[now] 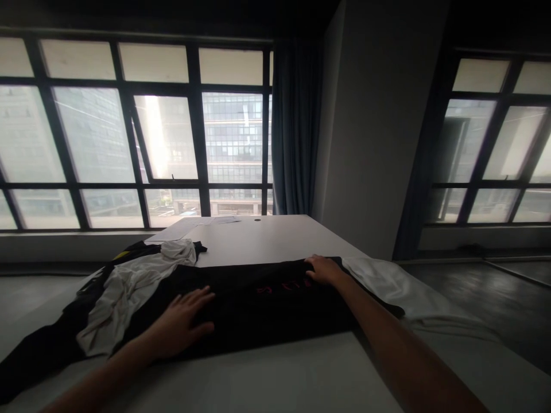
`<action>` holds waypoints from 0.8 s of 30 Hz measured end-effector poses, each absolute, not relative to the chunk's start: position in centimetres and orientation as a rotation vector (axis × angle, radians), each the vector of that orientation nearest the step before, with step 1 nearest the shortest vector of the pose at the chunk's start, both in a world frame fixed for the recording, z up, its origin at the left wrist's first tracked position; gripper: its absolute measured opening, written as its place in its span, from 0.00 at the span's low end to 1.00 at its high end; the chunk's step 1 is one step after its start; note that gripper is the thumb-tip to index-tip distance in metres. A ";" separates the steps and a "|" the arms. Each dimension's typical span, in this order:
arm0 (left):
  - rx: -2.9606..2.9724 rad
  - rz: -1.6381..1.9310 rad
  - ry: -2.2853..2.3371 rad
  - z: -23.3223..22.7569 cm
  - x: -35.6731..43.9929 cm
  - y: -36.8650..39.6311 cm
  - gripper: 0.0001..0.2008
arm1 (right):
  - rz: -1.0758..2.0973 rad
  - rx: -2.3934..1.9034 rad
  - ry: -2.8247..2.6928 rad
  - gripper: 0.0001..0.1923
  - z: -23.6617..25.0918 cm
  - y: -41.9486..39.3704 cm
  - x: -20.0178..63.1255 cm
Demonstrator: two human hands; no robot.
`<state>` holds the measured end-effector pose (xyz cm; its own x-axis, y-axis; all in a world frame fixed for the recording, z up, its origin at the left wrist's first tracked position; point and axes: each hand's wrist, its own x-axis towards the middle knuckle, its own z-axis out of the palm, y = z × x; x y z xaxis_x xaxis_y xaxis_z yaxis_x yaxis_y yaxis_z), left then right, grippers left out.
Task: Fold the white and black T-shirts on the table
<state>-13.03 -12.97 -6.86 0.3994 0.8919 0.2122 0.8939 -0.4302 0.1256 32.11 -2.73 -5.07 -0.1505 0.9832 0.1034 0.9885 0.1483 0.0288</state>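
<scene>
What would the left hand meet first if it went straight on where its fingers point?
More of the black garment beneath the left hand, then apparently the white tabletop past the garment's far edge; depth makes the exact line uncertain.

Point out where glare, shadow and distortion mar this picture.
Head view: glare whitest on the tilted window pane; the black garment under the left hand and right hand sinks into shadow, its folds hardly readable; towards both sides, window frames lean outward at the top, like wide-angle distortion.
</scene>
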 end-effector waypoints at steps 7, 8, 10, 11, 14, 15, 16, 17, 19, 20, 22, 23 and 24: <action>-2.762 -0.212 -1.549 -11.8 -13.0 -12.6 0.33 | 0.201 -2.003 -2.348 0.31 -8.7 -1.7 34.5; -2.760 -0.218 -1.548 -11.6 -13.2 -12.6 0.32 | 0.198 -1.994 -2.353 0.31 -8.6 -1.7 34.5; -2.780 -0.205 -1.548 -10.9 -13.3 -12.7 0.32 | 0.191 -2.016 -2.378 0.32 -8.0 -1.8 34.3; -2.799 -0.187 -1.546 -10.5 -13.3 -12.7 0.31 | 0.190 -2.045 -2.395 0.32 -7.6 -1.9 34.1; -2.847 -0.149 -1.530 -9.3 -13.4 -12.7 0.29 | 0.214 -2.155 -2.455 0.32 -6.2 -2.2 33.4; -2.856 -0.147 -1.522 -9.0 -13.5 -12.6 0.28 | 0.231 -2.191 -2.476 0.32 -5.6 -2.3 33.1; -2.866 -0.146 -1.509 -8.8 -13.5 -12.5 0.28 | 0.252 -2.230 -2.494 0.31 -5.0 -2.4 32.7; -2.875 -0.145 -1.495 -8.7 -13.6 -12.4 0.27 | 0.274 -2.278 -2.512 0.29 -4.3 -2.5 32.3; -2.884 -0.135 -1.481 -8.7 -13.6 -12.3 0.27 | 0.267 -2.375 -2.539 0.24 -3.1 -2.4 30.7; -2.882 -0.129 -1.484 -8.7 -13.5 -12.3 0.27 | 0.248 -2.377 -2.548 0.21 -2.5 -2.2 29.5; -2.867 -0.129 -1.502 -8.7 -13.4 -12.7 0.27 | 0.203 -2.235 -2.568 0.19 -1.5 -1.4 26.3; -2.857 -0.137 -1.510 -8.7 -13.3 -13.1 0.27 | 0.197 -2.108 -2.578 0.19 -1.2 -0.9 24.3; -2.849 -0.146 -1.515 -8.6 -13.4 -13.5 0.27 | 0.205 -1.984 -2.589 0.18 -1.0 -0.2 22.2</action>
